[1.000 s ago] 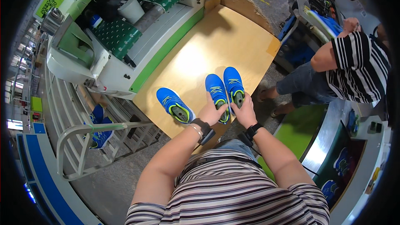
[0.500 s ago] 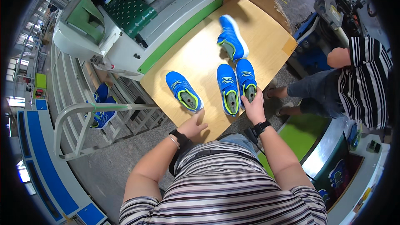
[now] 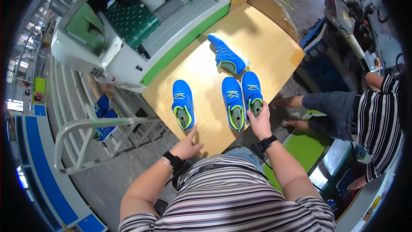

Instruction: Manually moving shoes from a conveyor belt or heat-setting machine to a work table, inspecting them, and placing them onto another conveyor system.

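Several blue shoes with lime trim lie on a wooden table (image 3: 262, 38). My right hand (image 3: 259, 121) rests on the heel of the right shoe of a pair (image 3: 252, 91), beside its partner (image 3: 233, 101). My left hand (image 3: 189, 145) hangs open at the table's near edge, its index finger just below the heel of a single blue shoe (image 3: 183, 103). Another blue shoe (image 3: 226, 53) lies farther out, angled, touched by no hand.
A green and white machine with a conveyor belt (image 3: 137, 21) runs along the table's left side. A white metal rack (image 3: 94, 124) holding blue shoes stands at the left. Another person in a striped shirt (image 3: 377, 116) sits at the right by a workstation.
My head has moved in, so the table looks nearer. My left hand has let go of the pair and dropped to the table's near edge by the single shoe. My right hand stays on the pair's right heel.
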`<control>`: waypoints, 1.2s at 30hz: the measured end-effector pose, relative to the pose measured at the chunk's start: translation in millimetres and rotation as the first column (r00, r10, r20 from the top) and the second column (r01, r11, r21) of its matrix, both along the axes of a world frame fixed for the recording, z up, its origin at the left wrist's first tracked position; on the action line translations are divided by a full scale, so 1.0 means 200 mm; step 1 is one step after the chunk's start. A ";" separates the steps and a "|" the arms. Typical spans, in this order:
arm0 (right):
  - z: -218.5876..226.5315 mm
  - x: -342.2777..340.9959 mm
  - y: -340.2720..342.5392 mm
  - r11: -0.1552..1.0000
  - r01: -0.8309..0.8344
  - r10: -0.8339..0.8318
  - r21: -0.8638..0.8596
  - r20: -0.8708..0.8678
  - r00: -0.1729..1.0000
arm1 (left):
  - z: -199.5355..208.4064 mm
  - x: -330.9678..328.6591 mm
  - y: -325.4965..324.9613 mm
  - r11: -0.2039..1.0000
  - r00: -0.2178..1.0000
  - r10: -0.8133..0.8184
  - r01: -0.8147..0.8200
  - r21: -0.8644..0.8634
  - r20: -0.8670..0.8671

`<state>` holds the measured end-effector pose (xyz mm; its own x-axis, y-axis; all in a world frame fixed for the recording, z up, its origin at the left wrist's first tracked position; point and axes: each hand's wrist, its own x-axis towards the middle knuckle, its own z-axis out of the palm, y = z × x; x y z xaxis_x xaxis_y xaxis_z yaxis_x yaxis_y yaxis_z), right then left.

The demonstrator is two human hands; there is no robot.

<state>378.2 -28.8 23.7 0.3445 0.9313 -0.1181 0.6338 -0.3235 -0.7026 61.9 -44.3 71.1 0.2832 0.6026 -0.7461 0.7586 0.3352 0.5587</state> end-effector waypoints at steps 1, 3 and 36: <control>-0.01 0.00 0.00 1.000 -0.003 0.003 0.012 0.006 1.000 | -0.04 0.02 0.06 1.000 0.993 -0.004 0.005 -0.010 0.119; 0.00 -0.01 0.01 1.000 -0.004 0.004 0.022 0.004 1.000 | -0.05 0.10 0.23 0.997 0.925 0.075 -0.058 -0.056 0.372; 0.01 -0.04 0.00 0.987 0.151 -0.133 0.063 -0.226 0.965 | -0.05 0.81 1.48 0.781 0.477 0.607 -0.505 -0.367 0.636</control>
